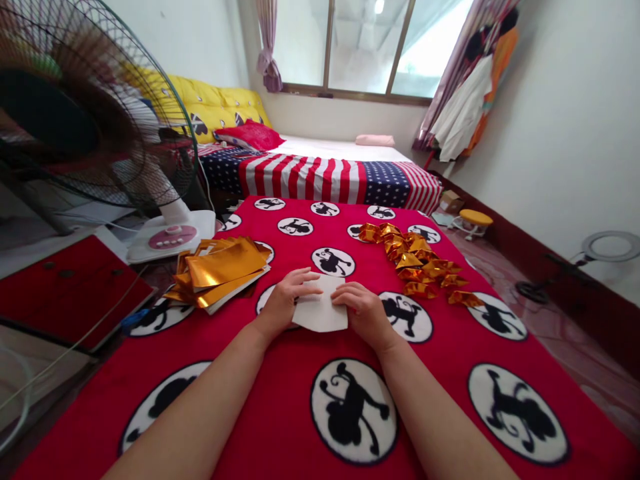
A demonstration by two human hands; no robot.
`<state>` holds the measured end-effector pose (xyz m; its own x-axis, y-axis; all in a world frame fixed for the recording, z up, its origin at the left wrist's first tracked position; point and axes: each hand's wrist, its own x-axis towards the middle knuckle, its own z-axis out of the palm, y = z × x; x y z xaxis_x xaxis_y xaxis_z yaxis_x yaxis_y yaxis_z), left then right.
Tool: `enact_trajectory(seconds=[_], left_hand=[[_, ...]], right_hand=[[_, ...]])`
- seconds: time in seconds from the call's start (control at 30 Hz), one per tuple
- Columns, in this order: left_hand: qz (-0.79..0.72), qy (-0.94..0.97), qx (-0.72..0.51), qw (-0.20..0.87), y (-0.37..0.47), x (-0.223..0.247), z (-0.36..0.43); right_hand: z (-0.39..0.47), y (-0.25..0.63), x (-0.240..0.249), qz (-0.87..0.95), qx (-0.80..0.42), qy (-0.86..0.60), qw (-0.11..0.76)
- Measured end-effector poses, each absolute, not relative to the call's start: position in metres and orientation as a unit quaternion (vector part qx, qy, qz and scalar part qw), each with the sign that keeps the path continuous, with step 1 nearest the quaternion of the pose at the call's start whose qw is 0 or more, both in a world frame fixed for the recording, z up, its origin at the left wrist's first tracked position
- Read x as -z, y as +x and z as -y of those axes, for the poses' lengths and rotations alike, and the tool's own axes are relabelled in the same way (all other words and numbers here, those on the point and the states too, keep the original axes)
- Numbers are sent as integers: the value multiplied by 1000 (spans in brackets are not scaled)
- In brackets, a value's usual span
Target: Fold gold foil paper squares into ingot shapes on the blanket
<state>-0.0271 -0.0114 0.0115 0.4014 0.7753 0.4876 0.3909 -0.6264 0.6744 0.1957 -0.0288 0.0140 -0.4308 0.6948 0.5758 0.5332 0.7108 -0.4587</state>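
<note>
Between my hands is a small sheet of paper [320, 313], white side up, with its lower corners angled as if folded. My left hand [287, 297] grips its left edge, fingers bent over the top. On the right edge, my right hand [363, 310] holds it with curled fingers. Both thumbs are mostly hidden. To the left lies a loose stack of gold foil paper [227, 263], whose sheets show white undersides. Several folded gold foil ingots [407, 257] sit in a cluster on the right, beyond my right hand.
A red cloth [280, 413] with round black-and-white figures covers the surface under my hands. At the left stands an electric fan [170, 227], its blades blurred. Behind is a bed [310, 177] with a striped cover. A yellow stool [475, 217] stands on the floor at right.
</note>
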Motion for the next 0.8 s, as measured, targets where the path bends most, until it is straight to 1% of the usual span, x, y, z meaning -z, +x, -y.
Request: enact_trajectory(seconds=[0.07,0.17,0.27,0.37,0.43,0.47,0.53,0.6,0.7,0.8], left_hand=[[-342,814,-377,280,-29,-10,11],[-317,830,-337,313,-32,-9,10],[-382,797,-336,327,-30,-9,9],[-474,738,-349,332,-21,-9,5],[-523,711,-371,288,-13,-10,3],[-546,714,-366,240,-9,-10,3],[-575,727,-345,146,-3,-11,2],[-596,729,-328,78,0,-11,2],[-616,716,-323,48,-1,-9,2],[-614,714,-330,67,-4,-7,0]], right_hand=[[29,197,-13,844,-138,-376,357],[30,199,-12,829,-178,-384,366],[29,197,-11,786,-196,-446,381],[26,189,-8,733,-181,-527,390],[23,182,-5,704,-152,-568,398],[21,179,-4,692,-132,-592,392],[18,173,-4,664,-98,-644,367],[15,169,-5,642,-84,-685,336],[10,167,-9,615,-110,-713,318],[8,167,-9,589,-165,-717,333]])
